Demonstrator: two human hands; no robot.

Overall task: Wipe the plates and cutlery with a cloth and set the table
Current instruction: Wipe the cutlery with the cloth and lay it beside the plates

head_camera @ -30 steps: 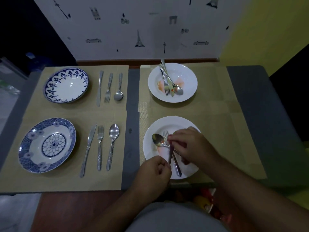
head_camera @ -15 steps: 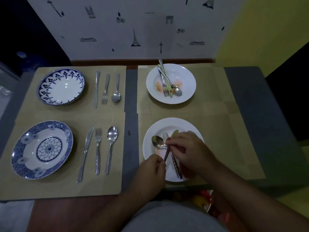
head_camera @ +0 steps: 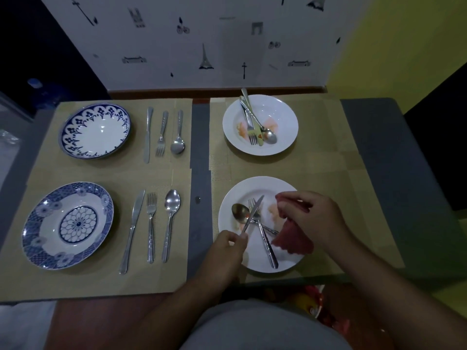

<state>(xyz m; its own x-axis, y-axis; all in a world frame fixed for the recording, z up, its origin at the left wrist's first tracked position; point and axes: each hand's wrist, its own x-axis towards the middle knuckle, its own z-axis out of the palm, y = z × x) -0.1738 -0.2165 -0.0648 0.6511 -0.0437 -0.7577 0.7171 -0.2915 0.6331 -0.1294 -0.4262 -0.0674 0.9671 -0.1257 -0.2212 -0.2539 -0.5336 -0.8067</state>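
Left half looks set; near white plate [head_camera: 252, 185], far white plate [head_camera: 285, 114] dirty. Left hand [head_camera: 227, 248] pinches knife [head_camera: 253, 212], right hand [head_camera: 316, 223] grips red cloth [head_camera: 294, 239].

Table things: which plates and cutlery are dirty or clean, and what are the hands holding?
Near white plate: smeared, fork and spoon lying on it.
Far white plate: smeared, cutlery piled in it.
Far blue plate: looks clean.
Near blue plate: looks clean.
Knife: tilted, gripped by left hand.
Red cloth: held by right hand.
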